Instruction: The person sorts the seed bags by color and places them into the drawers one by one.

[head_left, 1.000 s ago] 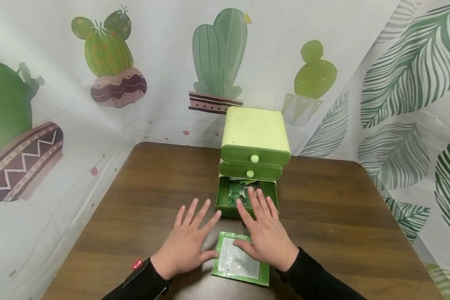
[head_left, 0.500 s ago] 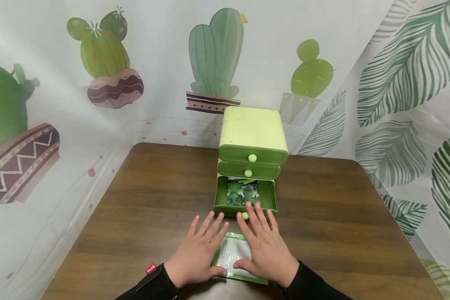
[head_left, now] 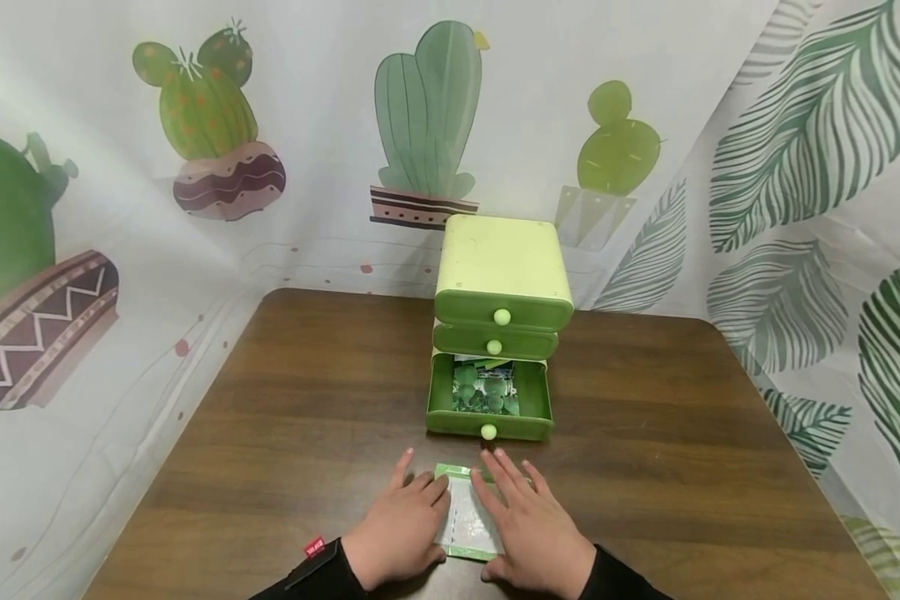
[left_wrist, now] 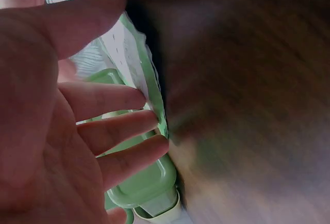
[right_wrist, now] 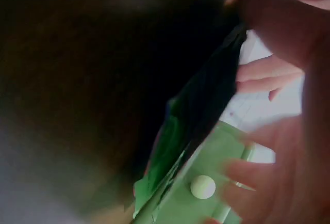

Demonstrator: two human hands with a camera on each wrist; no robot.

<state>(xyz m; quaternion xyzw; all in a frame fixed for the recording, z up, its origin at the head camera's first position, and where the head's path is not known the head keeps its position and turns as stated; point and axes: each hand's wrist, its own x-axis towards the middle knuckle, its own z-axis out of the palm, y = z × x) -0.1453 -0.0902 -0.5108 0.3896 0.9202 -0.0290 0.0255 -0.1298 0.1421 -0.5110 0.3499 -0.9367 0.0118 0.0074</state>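
A flat green packet (head_left: 471, 517) with a white printed panel lies on the table before me. My left hand (head_left: 399, 532) is at its left side, fingertips right at the packet's edge; in the left wrist view its fingers (left_wrist: 121, 123) reach out fairly straight. Over the right part of the packet lies my right hand (head_left: 536, 533), fingers extended and thumb low, hiding that side. In the right wrist view the packet's green edge (right_wrist: 167, 149) shows beside the blurred right fingers. Neither hand is curled round the packet.
Beyond the hands stands a small green drawer unit (head_left: 502, 258) with round knobs. Its bottom drawer (head_left: 536, 396) is pulled out and holds printed green packets (head_left: 486, 390). The brown table (head_left: 307, 400) meets a plant-patterned cloth (head_left: 322, 150) at the back and sides.
Both hands have come down and back towards me onto the packet's sides. The left has also moved right, its fingers less spread. The drawer's knob, earlier hidden by the right hand, now shows.
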